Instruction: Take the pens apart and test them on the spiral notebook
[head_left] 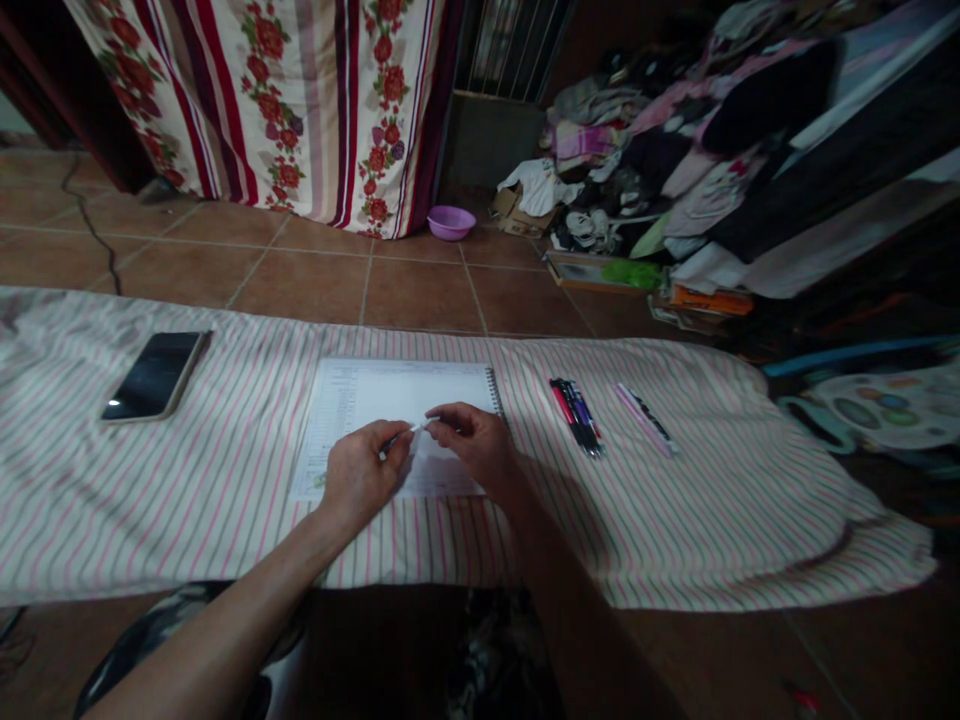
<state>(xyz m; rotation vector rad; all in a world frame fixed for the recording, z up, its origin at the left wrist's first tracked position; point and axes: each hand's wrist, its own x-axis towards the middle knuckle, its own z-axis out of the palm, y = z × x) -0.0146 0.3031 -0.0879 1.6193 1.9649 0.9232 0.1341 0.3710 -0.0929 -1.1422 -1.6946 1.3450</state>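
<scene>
Over the middle of a spiral notebook (405, 387), my left hand (361, 465) and my right hand (480, 445) meet with their fingertips pinched. Between them is a thin white pen-like piece (417, 427); its exact kind is too small to make out. The thumb and forefinger of each hand grip one end of it. The notebook lies open at a mostly white page, its coil along the right edge. To the right of it rests a group of several pens (576, 418), red, black and purple. Farther right are a pink pen (643, 420) and a black-and-white one beside it.
A striped cloth (240, 470) covers the low surface. A phone (156, 375) lies at its left. Beyond are the tiled floor, a floral curtain (300, 110), a purple basin (451, 223) and piled clothes (675, 150). At the right edge stands a blue-rimmed plastic item (885, 405).
</scene>
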